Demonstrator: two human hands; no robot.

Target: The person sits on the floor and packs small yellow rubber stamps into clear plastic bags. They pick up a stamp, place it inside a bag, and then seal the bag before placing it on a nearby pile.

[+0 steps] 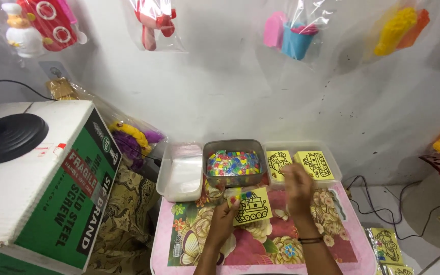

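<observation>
Fingers of the left hand (223,220) pinch a yellow card (253,207) by its left edge, thumb on top, holding it just above the flowered pink tabletop (260,244) near its far edge. That card carries a black outline drawing and, at its top left corner, what looks like a small strip of coloured pieces (240,195). Whether the right hand (297,187) is closed on anything cannot be told: it is blurred, fingers stretched toward the clear tray (332,165) at the far right corner, where two more yellow cards (301,164) lie side by side. Just left of that tray stands a grey tub (233,164) heaped with small coloured packets, and left of that an empty-looking clear tub (180,173). A large green-and-white carton (52,183) stands off the left edge; bagged toys (296,33) hang on the wall behind.

The likely risk is the one-edge grip: the card could tilt or slip from the pinch, and the coloured strip at its corner could slide off. The reaching hand, passing close to the grey tub, might also brush its heaped packets over the rim.
</observation>
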